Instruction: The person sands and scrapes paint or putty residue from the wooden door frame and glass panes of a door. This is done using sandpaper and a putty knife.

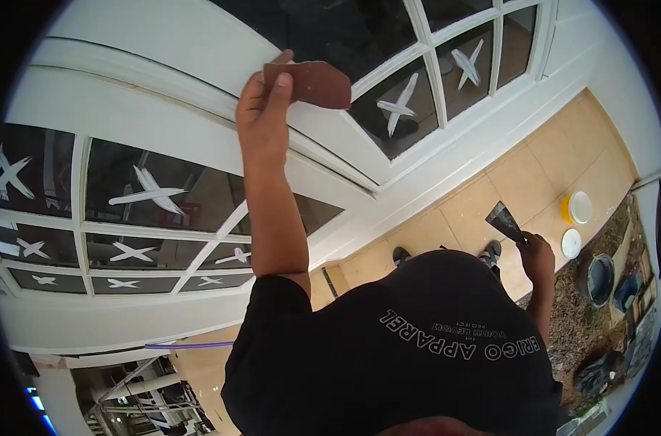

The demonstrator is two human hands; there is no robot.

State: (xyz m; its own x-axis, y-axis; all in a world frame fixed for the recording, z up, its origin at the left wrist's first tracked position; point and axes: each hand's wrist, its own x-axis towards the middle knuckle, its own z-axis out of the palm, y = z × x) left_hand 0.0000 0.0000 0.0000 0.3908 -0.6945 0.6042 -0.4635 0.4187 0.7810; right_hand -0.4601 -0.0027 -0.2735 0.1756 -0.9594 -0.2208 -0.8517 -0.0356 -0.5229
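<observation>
My left hand (263, 109) is raised against the white door frame. Between thumb and fingers it pinches a folded piece of reddish-brown sandpaper (319, 84), which overlaps the frame beside a dark glass pane (323, 33). Lower on the right, my right hand (538, 258) grips a putty knife (503, 219) by its handle, its wide, stained blade pointing up and left over the tiled floor (458, 211). White X marks (397, 105) are brushed on the nearby panes.
A second white panelled door with marked panes (152, 190) fills the left. On the tiles at right sit a yellow-and-white tub (578, 208) and a white lid (571, 243). Beyond the tile edge, a dark bucket (599, 280) stands on bare soil. A purple cord (192, 345) runs at lower left.
</observation>
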